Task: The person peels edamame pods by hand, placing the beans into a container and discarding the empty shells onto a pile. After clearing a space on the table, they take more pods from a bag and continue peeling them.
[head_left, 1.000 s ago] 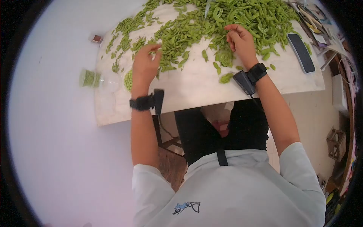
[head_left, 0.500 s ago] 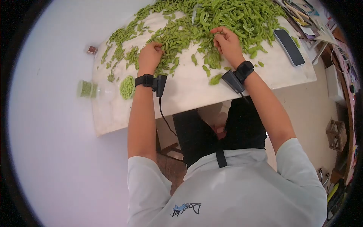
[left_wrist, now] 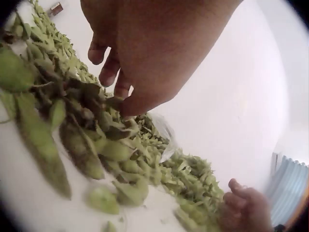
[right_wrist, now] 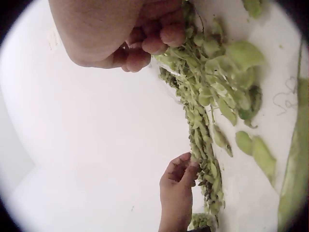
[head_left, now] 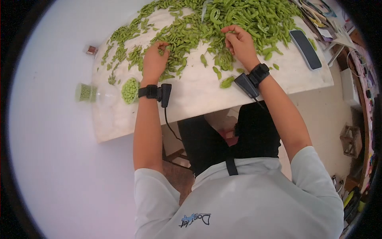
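Green soybean pods cover the far part of the pale table, with a thick heap [head_left: 254, 20] at the right and a thinner spread [head_left: 183, 38] towards the left. My left hand [head_left: 155, 61] is over the near edge of that spread. In the left wrist view its fingers [left_wrist: 110, 72] point down among the pods, thumb apart from them. My right hand [head_left: 241, 44] hovers by the heap, with loosely bent fingers; the right wrist view shows its thumb close to the index fingertip [right_wrist: 137, 60] and nothing visible between them. Shelled green beans [head_left: 130, 91] lie piled beside my left wrist.
A clear container with green contents [head_left: 85, 92] is at the table's left edge, near a small brown box [head_left: 91, 49]. On the right lies a phone [head_left: 305, 49], with assorted tools [head_left: 318, 18] beyond it. A few loose pods [head_left: 227, 82] lie near my right wrist camera.
My left hand reached in to the pods, fingers closing together, and its fingers are now spread apart a little again. The right hand keeps much the same pose beside the heap.
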Demonstrator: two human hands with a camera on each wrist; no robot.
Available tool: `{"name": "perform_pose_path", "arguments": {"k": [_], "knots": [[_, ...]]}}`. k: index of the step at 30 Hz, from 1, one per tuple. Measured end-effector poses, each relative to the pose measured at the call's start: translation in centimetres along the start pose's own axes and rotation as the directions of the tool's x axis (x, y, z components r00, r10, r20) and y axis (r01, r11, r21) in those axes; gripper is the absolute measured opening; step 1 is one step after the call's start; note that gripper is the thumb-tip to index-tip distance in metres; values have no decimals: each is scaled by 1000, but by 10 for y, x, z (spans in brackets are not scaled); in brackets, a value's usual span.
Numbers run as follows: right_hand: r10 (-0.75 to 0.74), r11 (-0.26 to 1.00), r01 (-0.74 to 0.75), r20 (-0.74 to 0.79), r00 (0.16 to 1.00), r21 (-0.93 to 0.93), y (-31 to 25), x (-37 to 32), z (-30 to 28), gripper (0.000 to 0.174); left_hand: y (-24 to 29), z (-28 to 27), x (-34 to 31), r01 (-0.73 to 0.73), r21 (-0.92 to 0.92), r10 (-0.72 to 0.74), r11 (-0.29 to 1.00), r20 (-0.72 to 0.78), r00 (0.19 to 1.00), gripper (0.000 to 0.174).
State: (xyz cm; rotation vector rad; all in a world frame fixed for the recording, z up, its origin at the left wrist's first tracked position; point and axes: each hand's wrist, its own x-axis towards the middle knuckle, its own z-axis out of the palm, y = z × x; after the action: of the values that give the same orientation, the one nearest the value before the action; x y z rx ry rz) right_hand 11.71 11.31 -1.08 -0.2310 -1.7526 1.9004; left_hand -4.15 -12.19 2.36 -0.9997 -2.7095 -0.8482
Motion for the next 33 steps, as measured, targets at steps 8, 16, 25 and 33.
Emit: {"name": "perform_pose_path", "arguments": {"k": [8,16,25,33], "knots": [[131,991,-131,332,934,-24,-22,7,20,27,68,18,0,64,-781,14,622,93,996,27],[67,995,-89,339,938,50,-6,9,13,36,76,79,13,203,-966,159,160,228,961,26],[118,993,-119,324,939,-15,-8,1,10,39,69,80,0,171,-946,108,275,207,972,27],[99,995,-93,314,944,-32,-6,-1,12,36,66,86,-2,132,-962,79,239,154,985,24]]}}
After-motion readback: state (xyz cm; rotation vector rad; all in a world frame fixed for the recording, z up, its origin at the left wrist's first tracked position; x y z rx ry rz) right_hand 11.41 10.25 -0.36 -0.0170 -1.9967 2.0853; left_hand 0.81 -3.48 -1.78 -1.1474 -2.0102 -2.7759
